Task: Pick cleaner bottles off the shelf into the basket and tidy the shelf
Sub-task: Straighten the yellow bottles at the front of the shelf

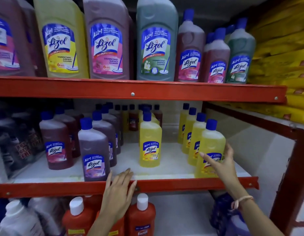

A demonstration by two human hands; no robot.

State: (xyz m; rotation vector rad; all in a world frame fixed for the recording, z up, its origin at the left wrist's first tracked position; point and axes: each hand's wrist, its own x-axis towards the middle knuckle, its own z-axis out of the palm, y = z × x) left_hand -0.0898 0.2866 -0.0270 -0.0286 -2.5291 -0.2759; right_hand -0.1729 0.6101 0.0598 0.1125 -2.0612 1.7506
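On the middle shelf (165,184) a row of yellow cleaner bottles runs back along the right side. My right hand (221,164) wraps its fingers around the front yellow bottle (210,143), thumb behind and fingers across the label. A single yellow bottle (150,142) stands mid-shelf. My left hand (119,189) rests flat on the red front edge, fingers apart, beside a purple bottle (94,150). A maroon bottle (56,142) stands further left. No basket shows.
The top shelf (130,89) holds large yellow, pink and green cleaner jugs and smaller bottles. Below stand orange bottles (141,217) with white caps and white bottles (16,217). Yellow packs (284,48) are stacked at right behind a red upright (291,176).
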